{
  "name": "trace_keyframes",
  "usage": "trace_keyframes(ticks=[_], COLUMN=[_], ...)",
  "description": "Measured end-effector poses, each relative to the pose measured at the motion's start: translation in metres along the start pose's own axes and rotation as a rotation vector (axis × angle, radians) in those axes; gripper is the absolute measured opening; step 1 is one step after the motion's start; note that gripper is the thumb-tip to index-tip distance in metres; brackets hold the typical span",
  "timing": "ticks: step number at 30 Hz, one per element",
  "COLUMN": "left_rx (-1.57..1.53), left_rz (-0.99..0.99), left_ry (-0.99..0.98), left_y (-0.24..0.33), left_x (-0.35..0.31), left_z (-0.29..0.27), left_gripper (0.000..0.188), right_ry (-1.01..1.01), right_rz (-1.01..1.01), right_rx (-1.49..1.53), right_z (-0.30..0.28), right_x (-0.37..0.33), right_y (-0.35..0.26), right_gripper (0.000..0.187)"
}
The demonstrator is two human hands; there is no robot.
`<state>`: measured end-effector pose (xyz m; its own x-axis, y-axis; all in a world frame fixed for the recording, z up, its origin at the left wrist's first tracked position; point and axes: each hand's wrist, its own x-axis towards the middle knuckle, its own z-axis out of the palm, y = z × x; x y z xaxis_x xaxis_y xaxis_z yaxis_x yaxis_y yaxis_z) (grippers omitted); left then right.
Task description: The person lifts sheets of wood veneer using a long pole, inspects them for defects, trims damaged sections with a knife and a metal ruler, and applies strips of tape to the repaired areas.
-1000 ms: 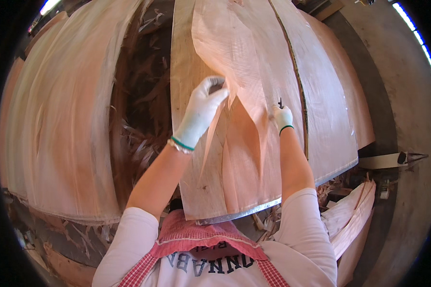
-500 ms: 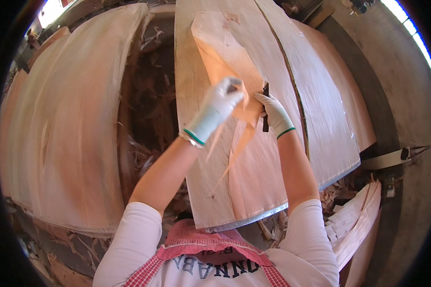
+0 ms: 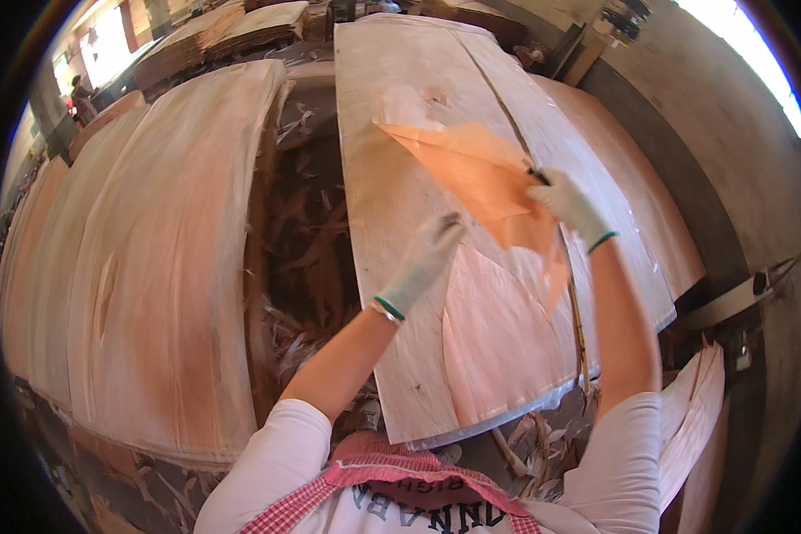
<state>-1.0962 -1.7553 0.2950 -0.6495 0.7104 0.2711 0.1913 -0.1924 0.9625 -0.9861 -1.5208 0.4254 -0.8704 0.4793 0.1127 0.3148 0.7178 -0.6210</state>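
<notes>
My right hand (image 3: 568, 203), in a white glove with a green cuff, grips a torn, thin orange wood veneer piece (image 3: 481, 169) at its right end. A dark, slim tool (image 3: 538, 176) shows at the same fingers; its shape is blurred. Pointed strips of the piece hang below that hand, and its other end reaches left over the stack. My left hand (image 3: 432, 254), gloved alike, is over the pale veneer sheets (image 3: 392, 178), apart from the torn piece. Its fingers are smeared by motion. A pinkish veneer area (image 3: 498, 347) lies at the near end of the stack.
To the left is another large veneer stack (image 3: 160, 267). Between the stacks, a dark gap holds torn veneer scraps (image 3: 316, 254). More scraps (image 3: 538, 445) litter the floor near me. Further stacks (image 3: 222, 40) stand at the back, and long pale offcuts (image 3: 690, 418) lean at the right.
My right hand has moved right and pulled the torn veneer with it, turning it more crosswise. My left hand has left the piece and dropped lower. The view has shifted slightly.
</notes>
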Motion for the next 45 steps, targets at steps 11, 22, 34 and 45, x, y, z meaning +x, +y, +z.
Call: trace_keyframes(ticks=[11, 22, 34, 45], left_rx=[-1.103, -0.287, 0.834, 2.247], left_rz=[-0.564, 0.567, 1.833, 2.211], left_ry=[-0.103, -0.715, -0.369, 3.014], left_y=[0.013, 0.023, 0.076, 0.078], left_x=[0.062, 0.064, -0.113, -0.396], left_z=[0.140, 0.602, 1.083, 1.229], left_gripper=[0.074, 0.038, 0.024, 0.030], right_ry=[0.465, 0.686, 0.861, 0.962], right_rz=[0.096, 0.763, 1.585, 1.804], right_rx=[-0.449, -0.484, -0.679, -1.250], right_z=[-0.299, -0.256, -0.204, -0.217], right_x=[-0.390, -0.827, -0.971, -1.079], right_y=[-0.027, 0.078, 0.185, 0.199], right_gripper=[0.016, 0.017, 0.022, 0.027])
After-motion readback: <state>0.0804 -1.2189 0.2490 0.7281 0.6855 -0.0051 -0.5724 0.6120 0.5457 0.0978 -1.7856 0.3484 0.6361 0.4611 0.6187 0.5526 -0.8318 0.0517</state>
